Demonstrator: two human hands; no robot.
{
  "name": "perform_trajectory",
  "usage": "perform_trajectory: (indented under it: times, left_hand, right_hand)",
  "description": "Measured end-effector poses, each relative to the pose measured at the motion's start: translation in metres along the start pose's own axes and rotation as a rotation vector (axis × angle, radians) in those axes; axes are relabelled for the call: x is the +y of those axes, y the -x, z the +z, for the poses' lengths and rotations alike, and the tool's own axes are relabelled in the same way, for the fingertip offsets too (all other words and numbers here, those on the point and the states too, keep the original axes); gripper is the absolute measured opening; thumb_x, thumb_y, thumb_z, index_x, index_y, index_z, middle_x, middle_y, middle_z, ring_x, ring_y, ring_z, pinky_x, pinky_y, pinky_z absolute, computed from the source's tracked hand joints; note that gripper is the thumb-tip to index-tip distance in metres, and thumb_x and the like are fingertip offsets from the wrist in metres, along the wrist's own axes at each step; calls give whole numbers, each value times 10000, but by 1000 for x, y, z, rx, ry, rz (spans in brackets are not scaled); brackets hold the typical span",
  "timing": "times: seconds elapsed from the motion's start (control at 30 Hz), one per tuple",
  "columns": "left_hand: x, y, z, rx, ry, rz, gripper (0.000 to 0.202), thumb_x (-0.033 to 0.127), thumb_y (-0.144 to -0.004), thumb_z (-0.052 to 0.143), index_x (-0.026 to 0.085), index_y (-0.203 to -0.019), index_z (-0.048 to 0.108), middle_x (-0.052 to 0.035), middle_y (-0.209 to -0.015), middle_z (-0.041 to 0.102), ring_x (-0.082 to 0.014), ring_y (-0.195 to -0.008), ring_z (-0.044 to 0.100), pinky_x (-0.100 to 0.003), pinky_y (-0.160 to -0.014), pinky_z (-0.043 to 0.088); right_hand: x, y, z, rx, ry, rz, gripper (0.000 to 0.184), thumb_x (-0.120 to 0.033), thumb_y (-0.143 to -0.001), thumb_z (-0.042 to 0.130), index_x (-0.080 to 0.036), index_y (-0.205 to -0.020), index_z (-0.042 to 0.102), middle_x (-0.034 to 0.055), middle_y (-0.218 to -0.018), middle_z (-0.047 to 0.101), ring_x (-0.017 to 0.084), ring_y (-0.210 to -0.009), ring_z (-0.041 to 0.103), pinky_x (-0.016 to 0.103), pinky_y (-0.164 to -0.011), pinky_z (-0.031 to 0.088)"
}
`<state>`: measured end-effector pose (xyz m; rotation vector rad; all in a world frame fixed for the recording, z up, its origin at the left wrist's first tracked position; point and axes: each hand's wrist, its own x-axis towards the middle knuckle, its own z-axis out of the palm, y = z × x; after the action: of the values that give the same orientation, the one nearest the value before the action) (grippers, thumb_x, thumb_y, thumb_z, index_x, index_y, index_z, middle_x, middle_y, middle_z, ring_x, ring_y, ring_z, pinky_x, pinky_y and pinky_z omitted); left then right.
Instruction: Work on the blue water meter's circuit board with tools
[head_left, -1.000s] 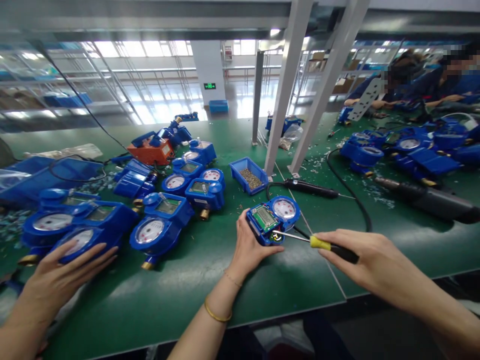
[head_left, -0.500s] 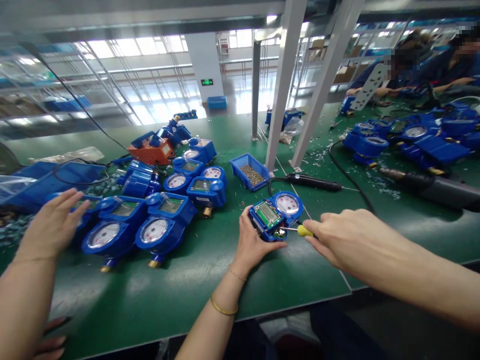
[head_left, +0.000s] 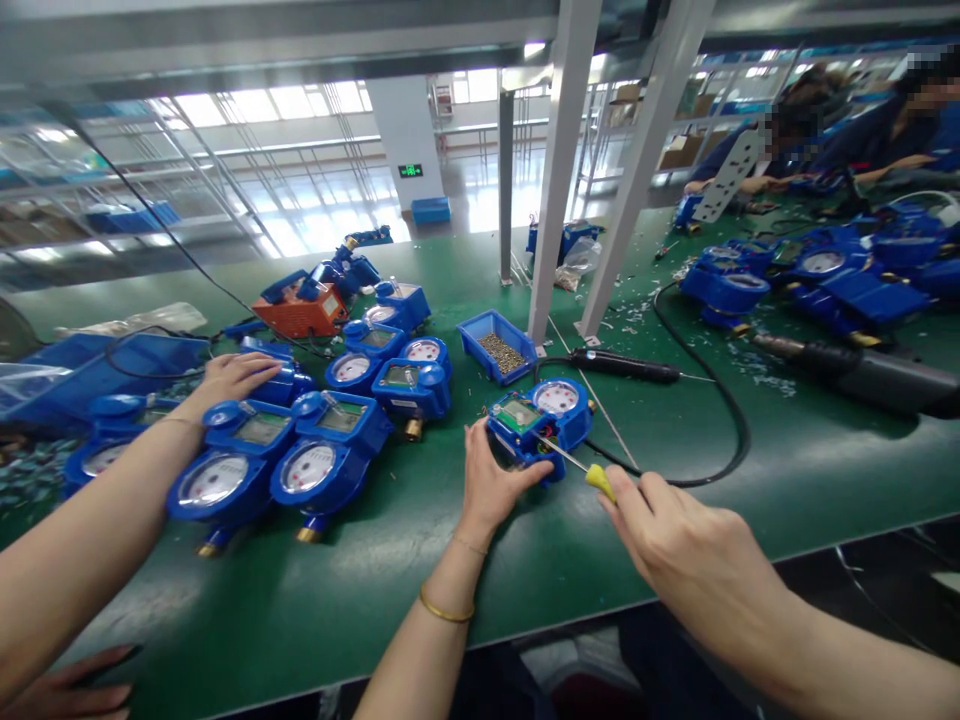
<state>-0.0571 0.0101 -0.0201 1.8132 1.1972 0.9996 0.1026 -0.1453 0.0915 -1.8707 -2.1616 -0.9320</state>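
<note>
My left hand point(head_left: 491, 485), a gold bangle on its wrist, grips the near left side of an open blue water meter point(head_left: 541, 412) on the green bench. The meter shows a green circuit board beside a white dial. My right hand point(head_left: 679, 550) holds a thin screwdriver point(head_left: 574, 462) by its yellow handle. The metal tip points up and left into the meter's near edge. A co-worker's arm reaches in from the left, that hand point(head_left: 234, 376) resting on a blue meter further back.
A group of blue water meters point(head_left: 334, 445) lies to the left. A blue bin of screws point(head_left: 498, 350), a black power screwdriver point(head_left: 622, 366) with its cable and two grey posts point(head_left: 556, 180) stand behind. Other people work at the far right among more meters point(head_left: 817, 275).
My right hand has drawn back toward me, so the screwdriver now slants up into the meter. The co-worker's hand has moved away from the near meters to one further back.
</note>
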Motion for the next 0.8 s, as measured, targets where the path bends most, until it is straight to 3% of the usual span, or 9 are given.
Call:
perform_trajectory:
  times: [0.1, 0.2, 0.3, 0.4, 0.5, 0.6, 0.7, 0.8]
  left_hand:
    - [-6, 2, 1, 14, 37, -81, 980, 555, -543, 944, 206, -1334, 483, -167, -1437, 514, -435, -1509, 312, -631, -1261, 222]
    - [-6, 6, 0, -21, 97, -88, 1035, 597, -556, 916, 180, -1378, 446, -196, -1447, 494, -428, -1455, 391, -617, -1234, 287]
    - [3, 5, -3, -95, 225, -48, 1010, 644, -655, 830, 179, -1433, 386, -203, -1473, 486, -388, -1416, 452, -582, -1219, 329]
    - [17, 0, -5, -114, 262, -26, 868, 564, -725, 811, 201, -1409, 418, -162, -1428, 547, -345, -1356, 526, -533, -1197, 379]
    - [29, -5, -6, -61, 216, -9, 688, 450, -750, 806, 205, -1319, 506, -123, -1318, 617, -314, -1256, 604, -504, -1152, 441]
    - [34, -8, -8, 18, 138, 57, 587, 395, -755, 798, 202, -1261, 572, -115, -1295, 629, -309, -1248, 610, -496, -1142, 457]
    - [37, -11, -13, 24, 98, 55, 614, 405, -707, 843, 196, -1235, 609, -104, -1225, 680, -304, -1168, 655, -480, -1090, 506]
    - [41, -15, -17, 40, 110, 6, 627, 435, -649, 870, 187, -1173, 628, -86, -1102, 729, -288, -1043, 701, -457, -1009, 559]
  right_hand:
    - [-2, 4, 6, 43, -53, 31, 364, -200, -1068, 355, -111, -1026, 706, 46, -673, 594, 155, -524, 609, 279, -470, 362]
    - [1, 8, 13, 85, -97, 77, 342, -222, -1075, 378, -98, -1061, 696, 43, -694, 617, 154, -538, 622, 285, -478, 370]
    - [7, 13, 21, 106, -196, 112, 305, -267, -1079, 418, -113, -1115, 679, 29, -718, 641, 151, -560, 640, 287, -493, 382]
    - [16, 22, 35, 143, -444, 210, 252, -316, -1073, 466, -157, -1150, 645, 43, -877, 727, 153, -719, 715, 251, -630, 494]
    - [30, 36, 62, 132, -557, 498, 284, -398, -1054, 496, -183, -1170, 639, 76, -1025, 753, 194, -838, 732, 284, -740, 549]
    - [45, 51, 101, -57, -467, 727, 442, -481, -1044, 408, -152, -1211, 652, 139, -1081, 731, 270, -804, 701, 371, -652, 539]
    - [55, 59, 135, -157, -460, 768, 506, -465, -1024, 353, -105, -1172, 677, 185, -1046, 706, 314, -824, 657, 440, -683, 538]
    - [59, 54, 149, -117, -528, 727, 548, -503, -1000, 368, -86, -1107, 709, 206, -992, 665, 349, -928, 614, 519, -819, 538]
